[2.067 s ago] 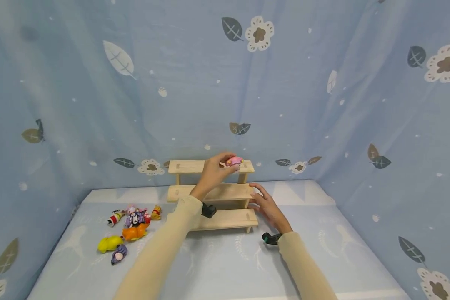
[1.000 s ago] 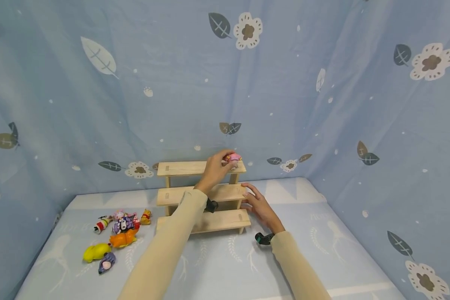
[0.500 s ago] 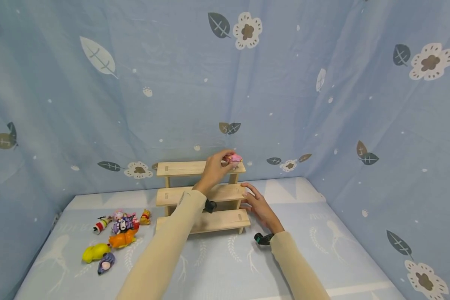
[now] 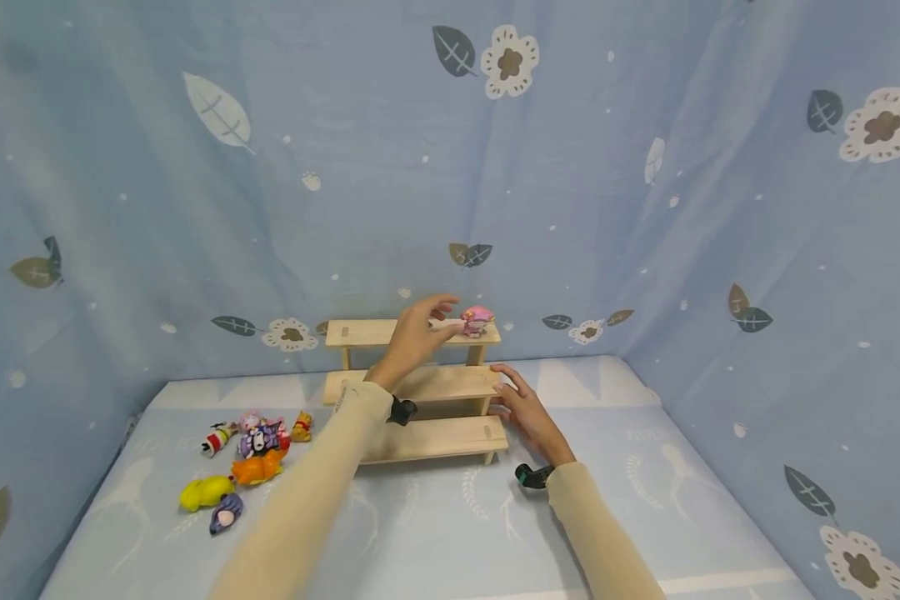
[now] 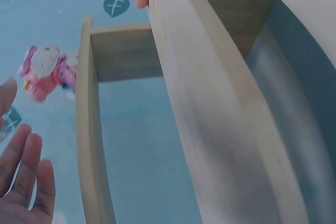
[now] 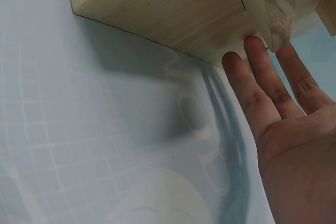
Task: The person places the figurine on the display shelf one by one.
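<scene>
Well, pink figurine (image 4: 477, 322) near shelf's right end (image 4: 492, 336)

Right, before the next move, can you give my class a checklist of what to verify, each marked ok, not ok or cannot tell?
1. Pink figurine upright on the top shelf: ok.
2. Left hand off it: ok, the left wrist view shows a gap.
3. Right hand at the right end of the middle shelf: ok.
4. Bottom shelf bare throughout: cannot tell, the left sleeve hides part.
5. Purple figurine standing apart: not ok, bunched among others.
</scene>
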Motion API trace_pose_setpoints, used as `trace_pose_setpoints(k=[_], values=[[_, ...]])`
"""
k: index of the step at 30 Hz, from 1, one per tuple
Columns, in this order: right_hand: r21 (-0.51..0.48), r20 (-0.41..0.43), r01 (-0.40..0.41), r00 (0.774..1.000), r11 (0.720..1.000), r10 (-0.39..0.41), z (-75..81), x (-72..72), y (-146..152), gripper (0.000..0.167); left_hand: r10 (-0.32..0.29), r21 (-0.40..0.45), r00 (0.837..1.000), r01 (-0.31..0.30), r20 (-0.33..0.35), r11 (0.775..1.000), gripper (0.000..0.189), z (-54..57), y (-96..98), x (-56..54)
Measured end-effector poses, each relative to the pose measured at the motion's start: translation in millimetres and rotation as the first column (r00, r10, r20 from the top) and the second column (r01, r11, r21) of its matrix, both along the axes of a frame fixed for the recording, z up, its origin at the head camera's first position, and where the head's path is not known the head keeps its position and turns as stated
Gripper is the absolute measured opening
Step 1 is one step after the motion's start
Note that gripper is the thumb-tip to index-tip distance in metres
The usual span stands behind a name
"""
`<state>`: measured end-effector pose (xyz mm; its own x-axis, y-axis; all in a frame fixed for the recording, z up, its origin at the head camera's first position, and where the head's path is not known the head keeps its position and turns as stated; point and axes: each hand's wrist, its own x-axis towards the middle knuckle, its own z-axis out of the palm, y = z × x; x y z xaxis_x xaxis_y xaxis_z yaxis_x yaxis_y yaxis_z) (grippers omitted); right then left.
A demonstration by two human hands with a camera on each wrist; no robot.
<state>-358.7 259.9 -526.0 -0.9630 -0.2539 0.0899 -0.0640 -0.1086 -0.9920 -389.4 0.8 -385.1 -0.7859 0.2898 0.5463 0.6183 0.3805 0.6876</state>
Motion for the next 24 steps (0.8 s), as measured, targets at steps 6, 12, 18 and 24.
trace_pose_setpoints(k=[6, 12, 18, 24], values=[[0.008, 0.002, -0.004, 1.0, 1.0, 0.004, 2.4, 1.6, 0, 0.053, 0.007, -0.002, 0.999, -0.007, -0.051, 1.0, 0.04, 0.8, -26.0, 10.0], [0.001, 0.001, -0.008, 1.0, 1.0, 0.008, 2.4, -0.3, -1, 0.051, -0.006, 0.008, 0.993, 0.007, -0.116, 1.0, 0.035, -1.2, -53.6, 22.2], [-0.001, 0.005, -0.023, 1.0, 1.0, 0.023, 1.6, 0.6, -2, 0.053, 0.007, 0.005, 0.991, -0.006, -0.132, 1.0, 0.035, -7.5, -85.6, 39.5], [0.013, -0.002, -0.007, 1.0, 1.0, 0.007, 1.3, 2.9, -3, 0.059, 0.017, -0.029, 0.99, -0.021, -0.139, 0.999, 0.037, -12.6, -115.8, 55.4]])
